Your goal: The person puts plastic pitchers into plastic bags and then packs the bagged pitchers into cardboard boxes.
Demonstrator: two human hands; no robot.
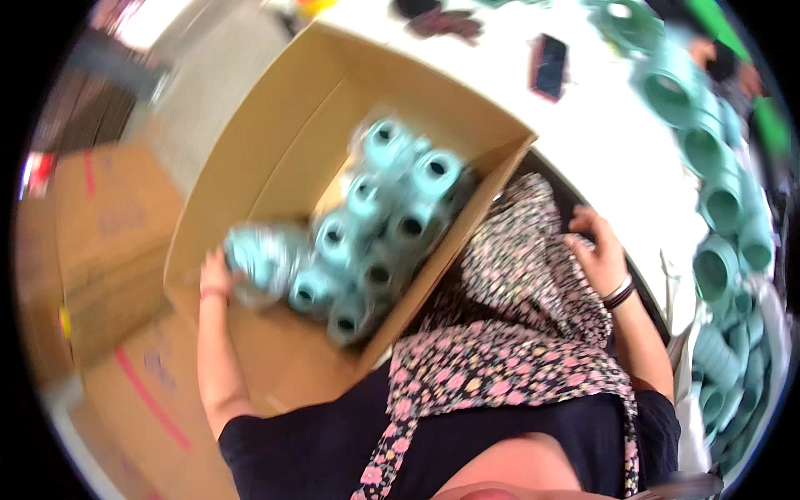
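Observation:
Inside a tall open cardboard box [275,146] stand several teal cylindrical pieces [363,193], each with a round hole in its top and wrapped in clear plastic. My left hand [217,273] is closed on one more teal cylinder in clear plastic [260,257], which lies tilted at the box's left side; motion blurs its outline. At the edge of the white table, my right hand [596,250] is held with loosely bent fingers apart and nothing in it. It is beside the floral apron [517,242] that I wear.
On the white table [617,158] lie a dark phone [550,67] and a dark, glove-like item [450,23]. Several hollow teal pieces [722,204] line the table's right side, with more in a pale bag below. Closed cardboard boxes [117,208] stand at the left.

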